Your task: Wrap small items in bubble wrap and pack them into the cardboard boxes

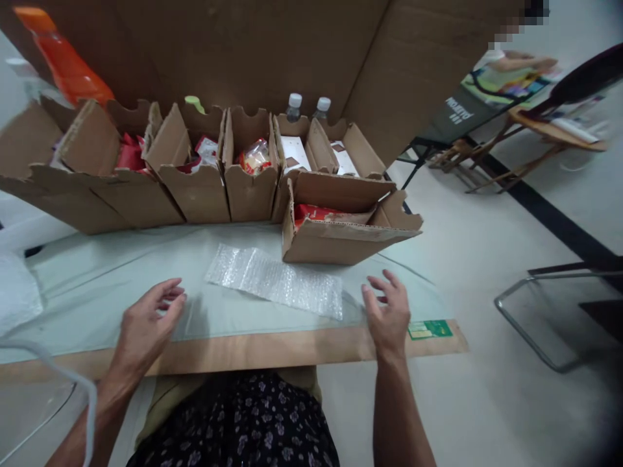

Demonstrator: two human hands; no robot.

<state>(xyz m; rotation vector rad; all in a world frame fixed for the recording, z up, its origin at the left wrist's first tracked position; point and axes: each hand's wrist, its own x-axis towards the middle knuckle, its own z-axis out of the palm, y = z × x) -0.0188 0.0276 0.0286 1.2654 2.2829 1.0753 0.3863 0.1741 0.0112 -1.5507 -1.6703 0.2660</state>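
Observation:
A strip of bubble wrap (277,280) lies across the middle of the table (195,318), slightly rumpled. My left hand (153,311) hovers left of it, fingers loosely apart and holding nothing. On the other side, my right hand (388,305) is just beyond the strip's right end, also open and with nothing in it. Behind the strip stands a cardboard box (341,246) set at an angle, with a red packet (314,213) inside. Neither hand touches the wrap or the box.
Several open cardboard bins (202,194) line the back, holding red packets, a snack packet (256,157) and white boxes (294,152). An orange bottle (73,65) rises behind them at left. A grey cable (73,376) curves at lower left. Another person sits at the far right.

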